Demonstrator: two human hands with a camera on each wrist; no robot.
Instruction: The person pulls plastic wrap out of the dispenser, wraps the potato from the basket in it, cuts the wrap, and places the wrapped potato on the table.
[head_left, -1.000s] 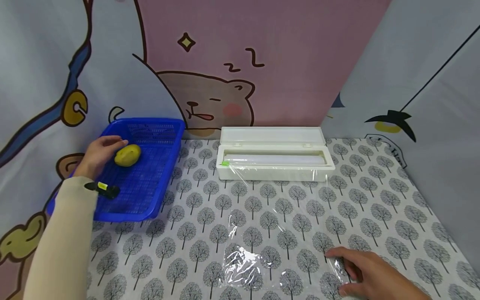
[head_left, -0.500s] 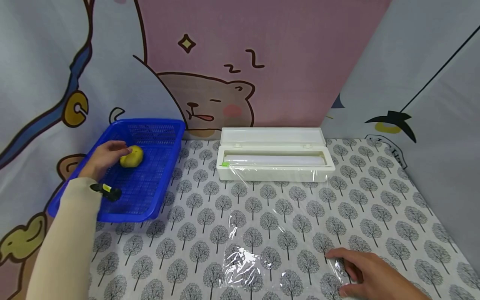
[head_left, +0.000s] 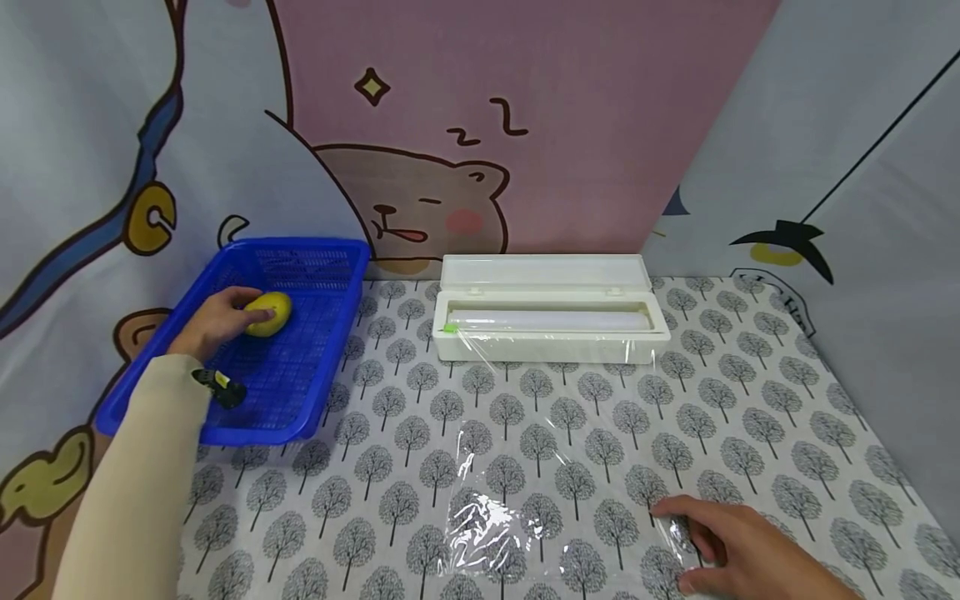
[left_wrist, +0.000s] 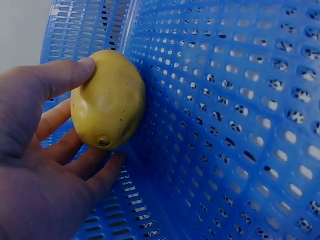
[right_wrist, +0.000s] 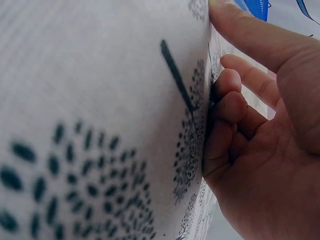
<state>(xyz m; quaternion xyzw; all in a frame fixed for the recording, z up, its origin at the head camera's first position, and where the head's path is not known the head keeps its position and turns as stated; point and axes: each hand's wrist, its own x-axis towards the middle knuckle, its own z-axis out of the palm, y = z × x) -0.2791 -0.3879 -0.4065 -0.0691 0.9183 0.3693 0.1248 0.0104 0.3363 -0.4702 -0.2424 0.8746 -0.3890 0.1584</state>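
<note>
My left hand point(head_left: 217, 321) grips a yellow mango point(head_left: 272, 315) inside a blue plastic basket point(head_left: 296, 429). In the left wrist view the thumb point(left_wrist: 70, 75) lies on the mango's near side, the other fingers curl beneath it, and its stem scar faces the camera. My right hand point(head_left: 738, 546) rests at the table's front right, holding the right edge of a clear sheet of plastic wrap point(head_left: 517, 492). Several of its fingers point(right_wrist: 232, 107) curl against the cloth in the right wrist view. The sheet runs back to a white wrap box point(head_left: 551, 348) with its lid up.
A roll point(head_left: 551, 320) lies in the box, with a small green cutter slide point(head_left: 450, 327) at its left end. A black wrist camera point(head_left: 225, 390) sits on the left wrist, over the basket. The tree-print tablecloth point(head_left: 750, 417) meets patterned curtains behind and at both sides.
My left hand has moved right and closed round the mango, which has shifted slightly right in the basket. The right hand and the plastic wrap have stayed still.
</note>
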